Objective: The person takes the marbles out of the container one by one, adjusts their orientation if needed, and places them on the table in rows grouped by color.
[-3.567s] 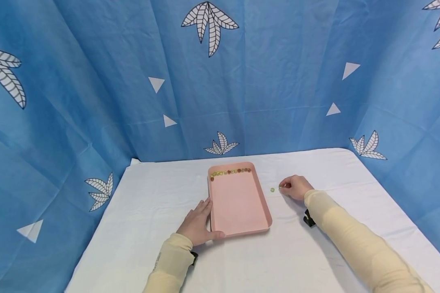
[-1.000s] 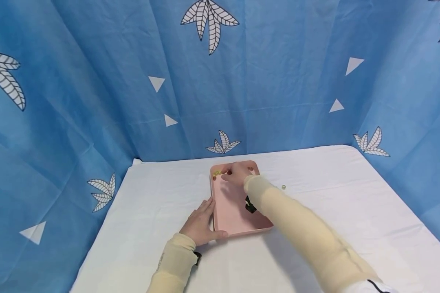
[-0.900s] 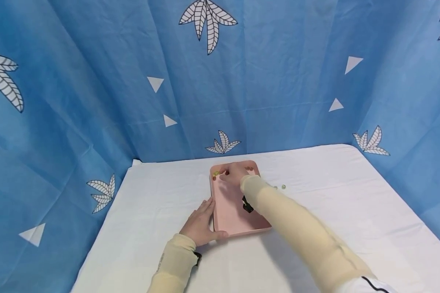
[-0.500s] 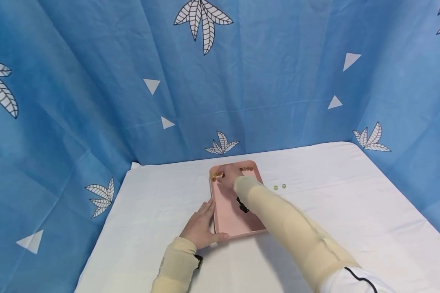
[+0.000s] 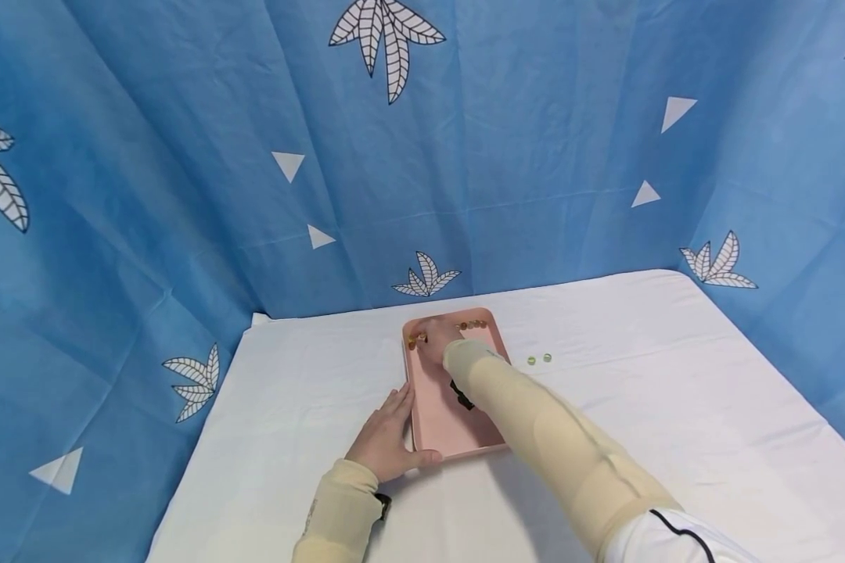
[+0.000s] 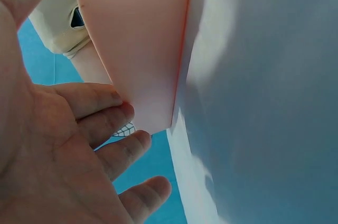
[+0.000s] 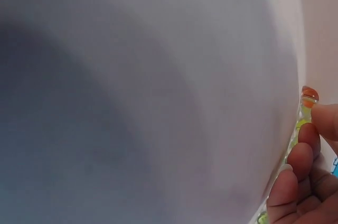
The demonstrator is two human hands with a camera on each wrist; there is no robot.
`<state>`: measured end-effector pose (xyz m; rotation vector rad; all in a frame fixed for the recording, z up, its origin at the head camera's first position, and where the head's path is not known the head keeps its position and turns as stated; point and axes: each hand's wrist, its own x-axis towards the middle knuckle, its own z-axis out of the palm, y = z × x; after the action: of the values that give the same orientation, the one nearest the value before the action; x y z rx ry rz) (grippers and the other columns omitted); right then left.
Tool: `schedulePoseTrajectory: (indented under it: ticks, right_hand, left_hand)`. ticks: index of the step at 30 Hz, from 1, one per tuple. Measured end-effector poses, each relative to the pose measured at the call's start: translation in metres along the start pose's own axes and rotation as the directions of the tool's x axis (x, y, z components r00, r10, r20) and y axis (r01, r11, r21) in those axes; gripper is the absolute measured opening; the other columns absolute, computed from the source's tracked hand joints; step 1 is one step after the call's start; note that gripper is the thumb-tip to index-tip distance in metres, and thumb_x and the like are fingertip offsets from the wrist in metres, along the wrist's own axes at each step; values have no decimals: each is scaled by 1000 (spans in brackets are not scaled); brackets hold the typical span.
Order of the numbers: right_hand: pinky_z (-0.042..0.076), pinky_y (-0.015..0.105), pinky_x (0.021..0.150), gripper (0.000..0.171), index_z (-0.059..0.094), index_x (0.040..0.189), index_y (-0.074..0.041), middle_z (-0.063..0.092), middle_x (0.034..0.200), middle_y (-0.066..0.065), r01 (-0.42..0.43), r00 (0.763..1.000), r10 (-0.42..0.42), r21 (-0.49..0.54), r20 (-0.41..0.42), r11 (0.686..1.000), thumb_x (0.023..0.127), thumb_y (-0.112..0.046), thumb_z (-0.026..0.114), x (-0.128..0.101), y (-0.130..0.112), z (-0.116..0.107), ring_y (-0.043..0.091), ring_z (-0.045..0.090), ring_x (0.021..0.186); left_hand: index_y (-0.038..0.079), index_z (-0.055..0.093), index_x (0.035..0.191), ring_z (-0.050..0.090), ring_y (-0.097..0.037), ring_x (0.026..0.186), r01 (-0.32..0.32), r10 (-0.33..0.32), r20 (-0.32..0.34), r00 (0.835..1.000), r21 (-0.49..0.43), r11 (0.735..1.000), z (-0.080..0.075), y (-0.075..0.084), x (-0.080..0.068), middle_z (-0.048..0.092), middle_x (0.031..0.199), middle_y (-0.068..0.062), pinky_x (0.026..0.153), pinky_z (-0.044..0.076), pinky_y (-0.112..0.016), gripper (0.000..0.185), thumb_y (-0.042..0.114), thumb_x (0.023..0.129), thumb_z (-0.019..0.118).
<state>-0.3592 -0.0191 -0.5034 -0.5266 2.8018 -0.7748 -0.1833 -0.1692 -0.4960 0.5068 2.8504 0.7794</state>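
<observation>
A shallow pink tray (image 5: 431,414) lies on the white-covered table. My left hand (image 5: 386,442) rests at its near-left corner, fingers straight along the left side and thumb at the near edge; the left wrist view shows these fingers (image 6: 113,123) against the outer wall. Over the tray's far-left part, my right hand (image 5: 438,342) has thumb and fingertips together at a yellow-green marble (image 7: 301,123), pinching it. Beside it sits an amber marble (image 7: 310,95). Several marbles (image 5: 470,324) line the tray's far wall; the hand hides the row's middle.
To the right of the tray, two green marbles (image 5: 531,360) lie on the white cloth (image 5: 641,375). A blue curtain (image 5: 535,156) with white leaf prints hangs behind and at both sides of the table. The right forearm (image 5: 549,430) crosses the tray's right edge.
My right hand has gone from the table at right into the tray, then edged left along the far wall. My left hand has stayed at the tray's corner. The view has shifted slightly.
</observation>
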Motion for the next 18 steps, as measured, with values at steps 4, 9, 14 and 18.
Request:
schedulePoseTrajectory:
  ticks: [4, 9, 14, 18]
  right_hand:
    - [46, 35, 101, 27, 66, 124, -20, 56, 135, -2, 12, 1000, -12, 7, -3, 1000, 100, -19, 54, -2, -1, 0, 18, 54, 122]
    - [49, 33, 95, 22, 68, 116, -21, 62, 124, -4, 17, 1000, -17, 15, 4, 1000, 99, -19, 54, -3, -1, 1, 16, 58, 112]
    - [51, 32, 91, 18, 72, 107, -22, 65, 116, -4, 14, 1000, -14, 21, 25, 1000, 98, -17, 57, -2, 0, 4, 14, 61, 103]
    - [51, 31, 90, 18, 71, 109, -23, 65, 114, -5, 1, 999, -2, 28, 42, 1000, 96, -19, 61, -1, 0, 6, 13, 61, 100]
  left_hand:
    - [4, 24, 152, 18, -36, 144, -1, 1, -3, 1000, 3, 1000, 1, -1, 0, 19, 159, -9, 112, 26, -57, 117, 65, 67, 76]
    - [3, 24, 152, 17, -35, 144, 3, -3, 3, 1000, -2, 1000, 1, -1, 0, 19, 159, -9, 113, 25, -53, 116, 63, 67, 77]
    - [4, 24, 152, 17, -35, 144, 13, -13, 14, 1000, -7, 1000, -1, 1, 0, 18, 159, -8, 113, 25, -54, 115, 62, 68, 77]
    - [4, 24, 152, 17, -35, 144, 16, -16, 20, 1000, 1, 1000, -2, 2, -1, 18, 159, -7, 114, 24, -53, 116, 62, 68, 77]
